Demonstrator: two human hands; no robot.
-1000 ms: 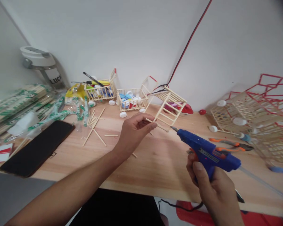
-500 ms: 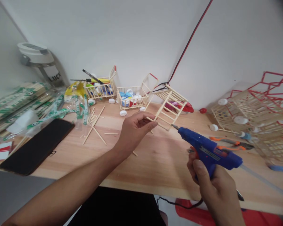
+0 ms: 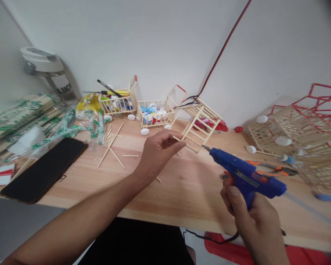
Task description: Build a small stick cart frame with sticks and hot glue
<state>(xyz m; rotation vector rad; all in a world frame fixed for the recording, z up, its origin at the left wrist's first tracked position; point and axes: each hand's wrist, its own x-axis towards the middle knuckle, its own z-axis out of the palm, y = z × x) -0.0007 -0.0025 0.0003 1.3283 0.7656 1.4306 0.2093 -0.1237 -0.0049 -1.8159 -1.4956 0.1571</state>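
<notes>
My left hand (image 3: pixel 161 151) pinches a thin wooden stick (image 3: pixel 192 148) between thumb and fingers, its free end pointing right. Just behind those fingertips a ladder-like wooden stick frame (image 3: pixel 202 121) stands tilted; whether my fingers touch it I cannot tell. My right hand (image 3: pixel 252 217) is wrapped around the handle of a blue hot glue gun (image 3: pixel 237 167). The gun's metal nozzle is close to the stick's free end, with a small gap between them. A clear glue stick (image 3: pixel 311 209) protrudes from the gun's back.
Two small stick carts (image 3: pixel 156 114) with bottle caps stand by the wall. Loose stick pieces (image 3: pixel 110 145), a black phone (image 3: pixel 44 169) and wrapped sticks (image 3: pixel 22 114) lie left. Pliers (image 3: pixel 276 169) and more stick carts (image 3: pixel 289 129) are on the right. A black cord (image 3: pixel 209 241) hangs below the table edge.
The glue gun has shifted slightly right, so its nozzle is a little farther from the stick's end. My left hand keeps its pinch, and the view has moved slightly.
</notes>
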